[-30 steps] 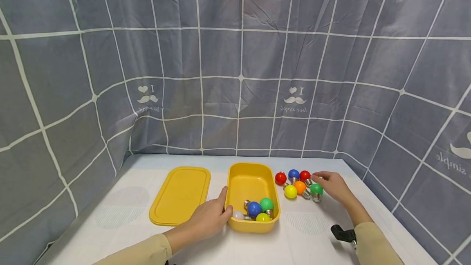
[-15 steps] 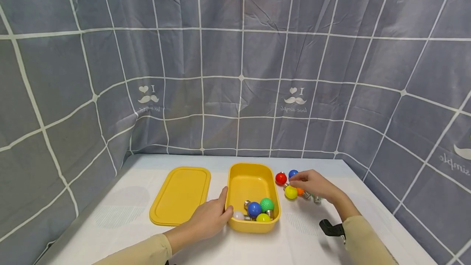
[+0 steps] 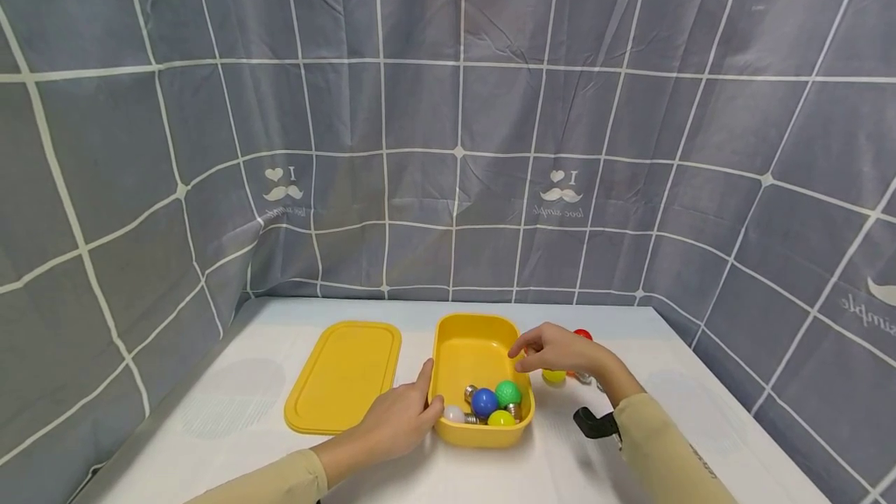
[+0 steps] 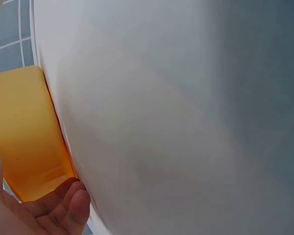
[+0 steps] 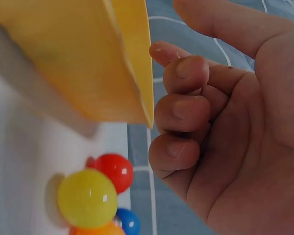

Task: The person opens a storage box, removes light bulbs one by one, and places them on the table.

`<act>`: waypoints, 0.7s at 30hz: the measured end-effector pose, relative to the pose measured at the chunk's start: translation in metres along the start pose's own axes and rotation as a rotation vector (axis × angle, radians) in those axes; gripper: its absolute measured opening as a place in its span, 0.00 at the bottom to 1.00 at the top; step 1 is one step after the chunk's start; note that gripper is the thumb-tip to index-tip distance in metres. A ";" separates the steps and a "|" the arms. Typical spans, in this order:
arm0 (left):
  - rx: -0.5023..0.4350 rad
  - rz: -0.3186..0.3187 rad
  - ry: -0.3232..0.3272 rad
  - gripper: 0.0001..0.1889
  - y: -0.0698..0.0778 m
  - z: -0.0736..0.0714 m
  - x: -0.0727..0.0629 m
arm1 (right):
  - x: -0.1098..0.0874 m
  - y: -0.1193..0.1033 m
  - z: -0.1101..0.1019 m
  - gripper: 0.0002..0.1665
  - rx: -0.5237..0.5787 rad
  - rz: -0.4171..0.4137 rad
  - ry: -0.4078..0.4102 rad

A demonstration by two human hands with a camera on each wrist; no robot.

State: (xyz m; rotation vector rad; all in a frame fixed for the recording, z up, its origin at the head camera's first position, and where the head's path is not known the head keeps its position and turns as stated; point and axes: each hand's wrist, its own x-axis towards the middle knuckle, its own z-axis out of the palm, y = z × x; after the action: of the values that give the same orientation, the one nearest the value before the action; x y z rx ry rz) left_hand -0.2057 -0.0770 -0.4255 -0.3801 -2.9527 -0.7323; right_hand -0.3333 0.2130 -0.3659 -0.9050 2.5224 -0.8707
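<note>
In the head view my left hand [image 3: 395,420] holds the left side of a yellow plastic box [image 3: 448,317], its thumb at the rim and index finger along the outer wall. In the left wrist view more of its fingers lie at the box's lower edge. Inside the box's near end are bulbs with metal screw bases: blue [image 3: 484,403], green [image 3: 509,393], yellow [image 3: 501,418] and white [image 3: 454,413]. My right hand [image 3: 556,351] hovers at the box's right rim, fingers loosely curled, thumb apart, nothing visible between them.
Right of the box lie more bulbs, partly hidden by my right hand: red [image 5: 115,172], yellow [image 5: 87,198], orange [image 5: 99,230] and blue [image 5: 129,222]. A flat yellow lid [image 3: 344,376] lies left of the box on the white tabletop [image 3: 231,387]. A grey checked curtain [image 3: 420,107] stands behind.
My right hand has moved left from the right end of the loose bulbs, over them, to the box's right rim. The left hand and the box have stayed in place.
</note>
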 end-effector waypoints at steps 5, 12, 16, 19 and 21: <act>-0.005 -0.002 0.001 0.37 -0.001 0.000 -0.001 | 0.009 -0.013 0.008 0.18 -0.014 -0.017 -0.042; -0.014 -0.015 -0.011 0.37 0.000 0.000 0.000 | 0.017 -0.029 0.019 0.17 -0.081 -0.019 -0.106; -0.013 -0.018 -0.011 0.37 0.000 0.000 0.000 | 0.020 -0.036 0.025 0.18 -0.121 -0.008 -0.128; -0.008 -0.014 -0.007 0.37 -0.001 0.000 0.000 | 0.020 -0.042 0.029 0.19 -0.135 0.012 -0.156; -0.007 -0.013 -0.009 0.37 -0.001 0.000 0.000 | 0.021 -0.046 0.032 0.19 -0.142 0.021 -0.181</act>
State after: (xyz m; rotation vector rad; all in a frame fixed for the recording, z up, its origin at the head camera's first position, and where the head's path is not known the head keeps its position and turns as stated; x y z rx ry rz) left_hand -0.2061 -0.0780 -0.4259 -0.3654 -2.9649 -0.7442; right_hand -0.3125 0.1574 -0.3627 -0.9531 2.4548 -0.5803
